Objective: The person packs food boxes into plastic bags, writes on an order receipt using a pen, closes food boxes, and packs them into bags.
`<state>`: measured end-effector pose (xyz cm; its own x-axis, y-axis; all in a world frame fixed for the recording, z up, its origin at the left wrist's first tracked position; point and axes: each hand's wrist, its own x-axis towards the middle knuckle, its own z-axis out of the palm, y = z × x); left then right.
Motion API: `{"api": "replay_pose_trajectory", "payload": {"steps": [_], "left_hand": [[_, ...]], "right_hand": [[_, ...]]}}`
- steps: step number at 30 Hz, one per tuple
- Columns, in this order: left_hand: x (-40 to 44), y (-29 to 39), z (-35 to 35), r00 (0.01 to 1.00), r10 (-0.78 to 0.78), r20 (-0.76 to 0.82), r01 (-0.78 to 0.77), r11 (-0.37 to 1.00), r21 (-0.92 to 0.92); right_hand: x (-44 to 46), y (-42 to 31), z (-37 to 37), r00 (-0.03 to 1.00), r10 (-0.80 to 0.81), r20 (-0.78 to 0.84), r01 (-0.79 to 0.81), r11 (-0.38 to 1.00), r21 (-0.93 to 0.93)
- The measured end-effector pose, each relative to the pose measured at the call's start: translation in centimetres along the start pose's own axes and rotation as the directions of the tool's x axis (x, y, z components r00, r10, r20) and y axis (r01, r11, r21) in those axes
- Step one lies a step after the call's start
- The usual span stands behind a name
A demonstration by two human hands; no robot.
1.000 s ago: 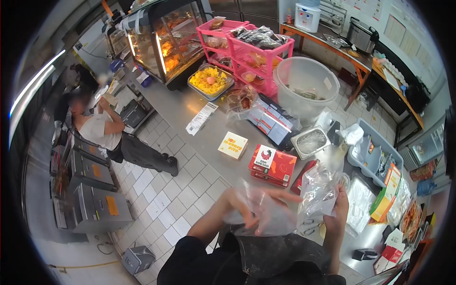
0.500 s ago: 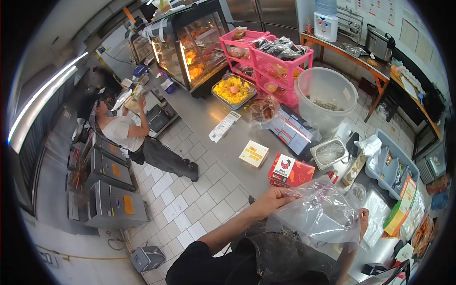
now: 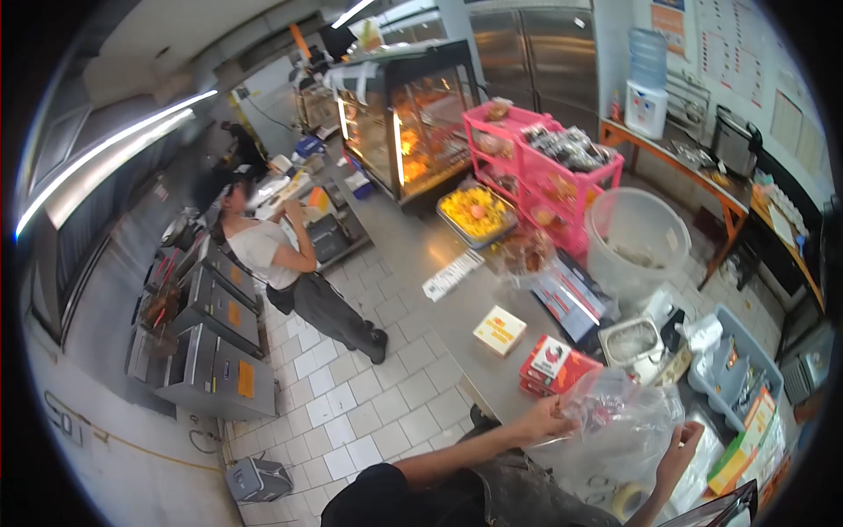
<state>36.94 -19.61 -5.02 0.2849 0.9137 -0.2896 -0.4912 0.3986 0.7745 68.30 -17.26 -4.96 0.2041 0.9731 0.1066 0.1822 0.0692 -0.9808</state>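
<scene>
A clear plastic bag (image 3: pixel 615 430) is spread between my two hands in front of my body. My left hand (image 3: pixel 551 418) pinches its left edge, close to the red boxes (image 3: pixel 558 367). At the bag's right side is my right hand (image 3: pixel 683 443), its fingers closed on the edge. The bag looks empty and see-through. A small white and yellow box (image 3: pixel 500 330) lies on the counter to the left of the red boxes.
Along the steel counter (image 3: pixel 421 307) are a tablet (image 3: pixel 569 300), a metal tray (image 3: pixel 630 341), a tub (image 3: pixel 639 237), pink shelves (image 3: pixel 562 180) and a yellow food tray (image 3: pixel 477 213). A blue-grey basket (image 3: pixel 733 378) stands right. A co-worker (image 3: pixel 272 250) stands left.
The bag went from loose in motion to stretched between both hands. My left hand moved right to grip its edge. The camera view has turned, so the counter appears lower and farther right.
</scene>
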Motion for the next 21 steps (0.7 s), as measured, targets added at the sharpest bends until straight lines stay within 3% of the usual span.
{"api": "replay_pose_trajectory", "payload": {"steps": [3, 4, 5, 6, 9, 11, 13, 14, 15, 16, 17, 18, 19, 20, 21], "left_hand": [[0.6, -0.5, -1.1, 0.983, 0.172, -0.061, -0.124, 0.874, 0.470], [0.5, 0.2, -0.6, 0.982, 0.185, -0.032, -0.149, 0.871, 0.469], [0.0, 0.8, 0.5, 0.981, 0.192, -0.004, -0.168, 0.869, 0.466], [-0.5, 1.2, 1.5, 0.981, 0.195, 0.024, -0.184, 0.868, 0.462], [-0.8, 1.8, 2.8, 0.989, 0.130, 0.077, -0.151, 0.876, 0.458], [-0.5, 2.2, 1.8, 0.943, 0.288, 0.164, -0.330, 0.767, 0.550], [0.3, 2.3, 0.0, 0.837, 0.496, 0.230, -0.512, 0.563, 0.649], [0.7, 3.2, -2.3, 0.816, 0.571, 0.085, -0.398, 0.449, 0.800], [1.0, 4.9, -5.4, 0.758, 0.650, -0.042, -0.242, 0.340, 0.909], [1.0, 7.6, -8.8, 0.815, 0.534, -0.225, 0.115, 0.233, 0.966], [0.6, 8.6, -10.6, 0.789, 0.539, -0.295, 0.064, 0.405, 0.912], [0.2, 9.7, -12.5, 0.759, 0.540, -0.362, -0.002, 0.559, 0.829], [0.2, 9.4, -12.5, 0.746, 0.613, -0.258, 0.028, 0.358, 0.933], [-0.4, 10.1, -11.8, 0.666, 0.722, -0.187, 0.052, 0.205, 0.977], [-1.3, 11.5, -10.7, 0.580, 0.810, -0.086, 0.085, 0.045, 0.995]], "right_hand": [[-0.9, -1.1, 2.6, 0.976, -0.216, 0.026, 0.212, 0.922, -0.325], [-1.5, -2.0, 3.5, 0.960, -0.278, 0.043, 0.269, 0.861, -0.431], [-2.6, -5.4, 5.6, 0.966, 0.084, 0.243, -0.042, 0.984, -0.175], [-3.6, -8.5, 7.6, 0.786, 0.358, 0.504, -0.415, 0.910, 0.001], [-4.3, -5.4, 11.2, 0.639, 0.349, 0.685, -0.498, 0.867, 0.023], [-3.5, -5.0, 11.9, 0.568, 0.370, 0.735, -0.619, 0.781, 0.086], [-1.8, -0.6, 10.1, 0.627, 0.396, 0.671, -0.626, 0.769, 0.131], [0.6, 5.5, 7.7, 0.868, 0.178, 0.464, -0.118, 0.981, -0.155], [2.6, 6.0, 5.9, 0.916, -0.197, 0.350, 0.309, 0.902, -0.302], [4.6, 6.4, 4.1, 0.821, -0.541, 0.181, 0.534, 0.615, -0.581], [5.9, -0.2, 1.9, 0.950, -0.012, 0.313, 0.126, 0.929, -0.349], [4.9, -3.8, 3.6, 0.926, -0.240, 0.292, 0.369, 0.737, -0.566], [5.5, -2.2, 3.3, 0.849, -0.397, 0.348, 0.528, 0.618, -0.583], [5.1, -4.0, 3.8, 0.933, -0.136, 0.334, 0.289, 0.837, -0.465], [4.4, -6.7, 5.4, 0.936, -0.061, 0.347, 0.208, 0.892, -0.403]]}}
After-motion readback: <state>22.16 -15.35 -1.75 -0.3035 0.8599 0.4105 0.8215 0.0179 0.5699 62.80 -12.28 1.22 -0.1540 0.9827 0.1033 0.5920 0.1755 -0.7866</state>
